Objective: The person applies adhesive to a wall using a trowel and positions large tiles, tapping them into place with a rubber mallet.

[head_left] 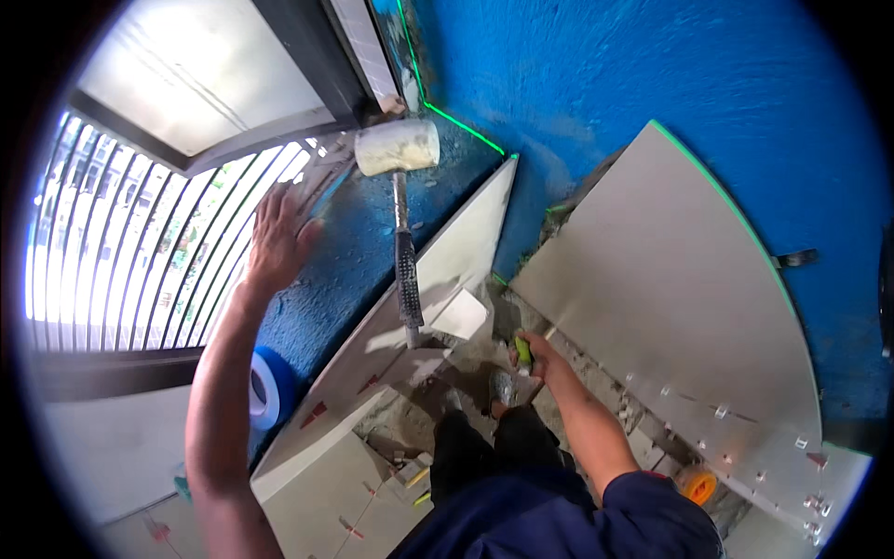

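My left hand (279,240) is held out over the blue-painted ledge (345,265) by the barred window, fingers stretched and nothing in them. Whether its palm touches the ledge I cannot tell. Low in front of my legs, my right hand (536,358) is closed around a small yellow-green handled tool (524,355); its exact kind is hidden by the fingers. A mallet (399,149) with a whitish head and black grip lies across the ledge, its handle reaching over the edge toward me. Below that edge, a pale tile (466,224) stands against the ledge's side.
Large grey tiles (652,270) cover part of the blue wall (670,74) on the right, with clips along their joints. A green laser line crosses ledge and tiles. Blue tape (271,388) rests at left, and an orange roll (697,484) sits low right. Rubble lies around my feet.
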A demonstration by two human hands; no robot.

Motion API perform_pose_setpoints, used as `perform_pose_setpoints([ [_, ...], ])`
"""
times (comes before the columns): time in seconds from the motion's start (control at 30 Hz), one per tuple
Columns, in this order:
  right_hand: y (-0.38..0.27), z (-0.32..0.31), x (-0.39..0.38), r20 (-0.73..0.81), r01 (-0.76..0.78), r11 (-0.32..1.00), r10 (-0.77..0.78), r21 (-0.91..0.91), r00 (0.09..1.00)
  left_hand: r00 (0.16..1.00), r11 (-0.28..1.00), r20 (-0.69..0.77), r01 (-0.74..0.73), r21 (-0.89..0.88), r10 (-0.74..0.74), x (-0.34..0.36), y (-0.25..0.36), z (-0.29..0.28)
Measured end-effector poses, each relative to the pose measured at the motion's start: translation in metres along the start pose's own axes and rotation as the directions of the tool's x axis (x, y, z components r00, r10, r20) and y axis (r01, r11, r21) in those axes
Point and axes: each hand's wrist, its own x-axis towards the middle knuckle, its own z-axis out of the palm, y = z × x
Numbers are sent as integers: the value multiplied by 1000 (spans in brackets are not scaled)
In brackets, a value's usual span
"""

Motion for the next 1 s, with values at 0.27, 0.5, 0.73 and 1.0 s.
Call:
perform_pose_setpoints([
  [0.27,4,12,72,-38,-37,973,47,230,998,989,994,129,-54,-99,67,4,-12,22],
  [0.5,-4,7,139,44,-23,915,5,403,999,978,980,196,-25,-197,64,9,-17,24],
  [0.73,-22,10,179,-133,191,973,-174,128,976,984,971,161,-32,-237,72,8,-17,29],
  [1.0,-37,71,152,-225,356,921,-317,160,922,979,972,199,0,-235,48,8,-19,26],
])
